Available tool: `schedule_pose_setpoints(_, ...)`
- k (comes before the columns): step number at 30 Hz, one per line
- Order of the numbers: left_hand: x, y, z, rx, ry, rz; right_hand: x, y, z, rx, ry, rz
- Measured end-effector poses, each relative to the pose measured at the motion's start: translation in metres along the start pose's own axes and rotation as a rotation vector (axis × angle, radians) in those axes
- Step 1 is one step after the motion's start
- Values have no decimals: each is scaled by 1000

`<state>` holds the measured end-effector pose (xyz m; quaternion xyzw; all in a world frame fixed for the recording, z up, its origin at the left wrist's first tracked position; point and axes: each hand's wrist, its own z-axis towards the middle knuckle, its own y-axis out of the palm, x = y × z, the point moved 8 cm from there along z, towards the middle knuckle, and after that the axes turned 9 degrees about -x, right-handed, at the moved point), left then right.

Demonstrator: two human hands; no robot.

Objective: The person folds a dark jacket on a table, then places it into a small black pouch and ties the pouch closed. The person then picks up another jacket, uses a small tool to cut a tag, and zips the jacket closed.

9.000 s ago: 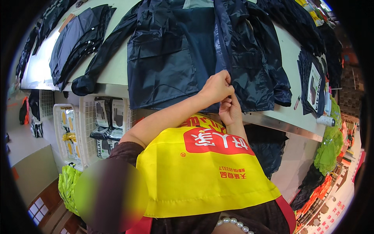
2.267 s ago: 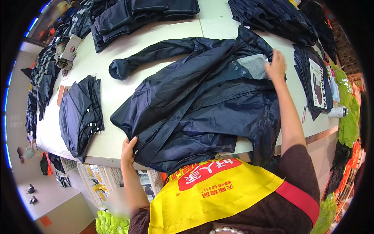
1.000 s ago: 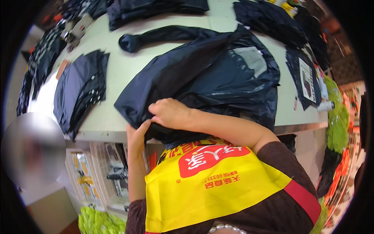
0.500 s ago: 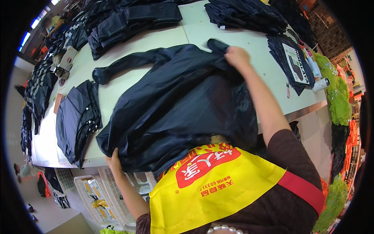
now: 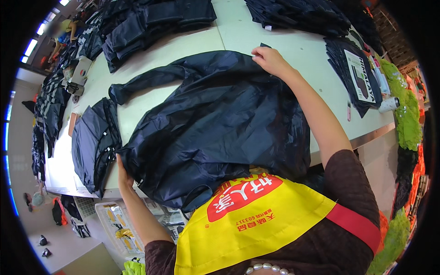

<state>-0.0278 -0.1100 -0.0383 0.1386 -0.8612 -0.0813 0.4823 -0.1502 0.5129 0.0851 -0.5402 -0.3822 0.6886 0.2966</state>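
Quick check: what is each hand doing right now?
Left hand: shut on the near edge of the dark jacket.
Right hand: shut on the jacket's far edge.

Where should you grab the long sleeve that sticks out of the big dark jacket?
Probably at the cuff end of the sleeve, coming from the left side of the table. That end lies flat on bare tabletop, clear of the jacket body, so nothing is piled on it. The left hand is the nearer one; the right hand rests on the jacket's far edge.
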Motion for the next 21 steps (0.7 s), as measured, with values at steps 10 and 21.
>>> schedule_pose_setpoints(10, 30, -18, 89, 113, -50, 229, 68, 133, 120, -622, 257, 38)
schedule_pose_setpoints(21, 85, -5, 99, 347, 398, 586, 135, -11, 139, 419, 277, -152)
